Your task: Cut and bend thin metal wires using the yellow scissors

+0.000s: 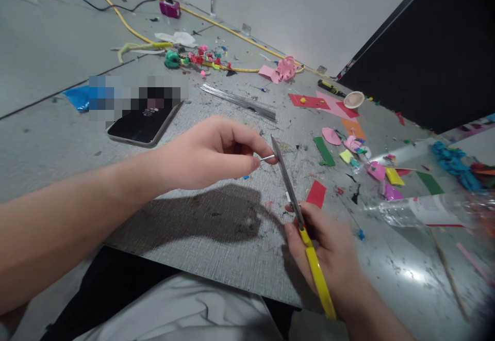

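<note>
My left hand [211, 150] pinches a short piece of thin metal wire [267, 158] between thumb and forefinger, its free end pointing right. My right hand [328, 250] grips yellow-handled scissors [297, 212], blades angled up and left. The blades meet the wire's tip, and they look nearly closed on it. Both hands hover over a grey textured board [216, 227] that rests on my lap.
A bundle of long wires [240, 102] lies beyond my hands. A dark phone [144, 122] sits at the left. Coloured paper scraps [324, 151], a small cup [353, 99], a clear plastic bag [421, 211] and a yellow cable [127, 26] litter the floor.
</note>
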`<action>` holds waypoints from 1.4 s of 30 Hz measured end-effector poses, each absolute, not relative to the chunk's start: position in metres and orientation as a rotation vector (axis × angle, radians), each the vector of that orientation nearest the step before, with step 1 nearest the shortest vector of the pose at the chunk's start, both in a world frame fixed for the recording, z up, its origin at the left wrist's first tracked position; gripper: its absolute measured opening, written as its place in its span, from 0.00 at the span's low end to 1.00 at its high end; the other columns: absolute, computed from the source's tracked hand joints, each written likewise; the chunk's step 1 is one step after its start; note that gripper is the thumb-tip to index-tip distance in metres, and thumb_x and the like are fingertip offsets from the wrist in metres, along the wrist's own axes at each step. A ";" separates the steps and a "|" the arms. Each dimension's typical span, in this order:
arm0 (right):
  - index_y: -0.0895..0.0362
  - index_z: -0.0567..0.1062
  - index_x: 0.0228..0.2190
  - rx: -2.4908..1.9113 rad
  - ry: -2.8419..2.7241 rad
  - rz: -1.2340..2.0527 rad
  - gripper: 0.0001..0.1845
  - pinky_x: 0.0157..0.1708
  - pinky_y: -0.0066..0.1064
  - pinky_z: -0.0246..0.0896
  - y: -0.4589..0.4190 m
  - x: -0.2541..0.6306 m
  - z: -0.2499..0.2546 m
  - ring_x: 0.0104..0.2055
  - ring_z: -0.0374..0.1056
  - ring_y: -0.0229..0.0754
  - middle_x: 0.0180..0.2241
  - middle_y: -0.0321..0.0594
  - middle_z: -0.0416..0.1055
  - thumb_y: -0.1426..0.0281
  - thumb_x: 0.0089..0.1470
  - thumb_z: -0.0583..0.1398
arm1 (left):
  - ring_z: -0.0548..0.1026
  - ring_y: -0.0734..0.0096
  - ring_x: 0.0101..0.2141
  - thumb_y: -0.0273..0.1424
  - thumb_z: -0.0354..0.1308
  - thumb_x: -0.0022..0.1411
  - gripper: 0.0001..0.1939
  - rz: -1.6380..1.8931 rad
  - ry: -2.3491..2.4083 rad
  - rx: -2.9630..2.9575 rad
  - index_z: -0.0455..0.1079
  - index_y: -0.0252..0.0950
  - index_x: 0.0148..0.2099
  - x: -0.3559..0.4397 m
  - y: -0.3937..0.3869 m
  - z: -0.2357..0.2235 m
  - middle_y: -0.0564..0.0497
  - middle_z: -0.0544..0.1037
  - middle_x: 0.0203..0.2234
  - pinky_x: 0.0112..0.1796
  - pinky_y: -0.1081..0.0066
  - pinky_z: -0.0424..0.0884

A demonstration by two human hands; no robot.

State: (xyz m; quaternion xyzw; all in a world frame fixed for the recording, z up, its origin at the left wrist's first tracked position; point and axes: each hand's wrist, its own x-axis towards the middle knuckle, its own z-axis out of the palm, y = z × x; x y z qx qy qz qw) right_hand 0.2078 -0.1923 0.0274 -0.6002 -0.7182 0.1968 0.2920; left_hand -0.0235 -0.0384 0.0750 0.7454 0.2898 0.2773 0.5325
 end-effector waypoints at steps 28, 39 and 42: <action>0.54 0.71 0.43 -1.626 -2.002 0.558 0.07 0.25 0.27 0.58 -0.190 0.207 0.035 0.23 0.65 0.35 0.26 0.32 0.70 0.71 0.62 0.58 | 0.67 0.76 0.22 0.25 0.62 0.56 0.10 0.669 0.687 1.791 0.82 0.38 0.40 -0.023 -0.039 0.075 0.53 0.73 0.23 0.22 0.76 0.62; 0.53 0.71 0.44 -1.621 -1.991 0.546 0.09 0.25 0.28 0.58 -0.192 0.209 0.032 0.24 0.66 0.36 0.26 0.32 0.71 0.71 0.61 0.58 | 0.67 0.76 0.22 0.25 0.62 0.56 0.10 0.673 0.692 1.791 0.82 0.38 0.39 -0.023 -0.039 0.075 0.52 0.73 0.22 0.22 0.76 0.62; 0.52 0.71 0.45 -1.616 -1.991 0.554 0.11 0.25 0.28 0.58 -0.192 0.209 0.033 0.23 0.65 0.36 0.27 0.32 0.71 0.72 0.60 0.58 | 0.67 0.76 0.23 0.25 0.62 0.56 0.10 0.674 0.680 1.799 0.82 0.38 0.39 -0.023 -0.038 0.075 0.52 0.73 0.23 0.22 0.76 0.63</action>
